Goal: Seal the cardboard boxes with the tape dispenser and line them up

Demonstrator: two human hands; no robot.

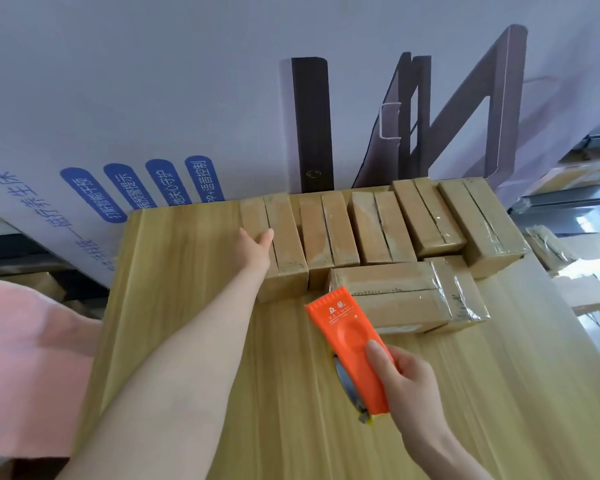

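- We see the left hand (pixel 255 247) laid against the left side of the leftmost box (pixel 288 244). The thumb is up by the top edge and the fingers seem to run straight along the side, pressing rather than clasping.
- The right hand (pixel 413 386) grips the orange tape dispenser (pixel 347 337) over the near-right part of the table (pixel 187 341), thumb on its flat face.
- We think a sideways push could go wrong here. The leftmost box stands tall and narrow, so pressure high on its side may tip or twist it rather than slide it.
- A hard shove could knock it into its neighbour and skew the row of boxes (pixel 381 226), which already fans out a little toward the far right.
- The crosswise box (pixel 395 299) lies just beyond the dispenser. A careless swing of the right hand could catch the toothed edge on it and nudge it into the row.
- We cannot tell whether any tape hangs loose from the roll. If it does, it could stick to the table or a box.
- The dispenser's long axis runs from near right to far left, its serrated end pointing far-left toward the crosswise box.
- The boxes in the row lie with their long axes near to far along the far edge. The crosswise box lies left to right, in front of the row.
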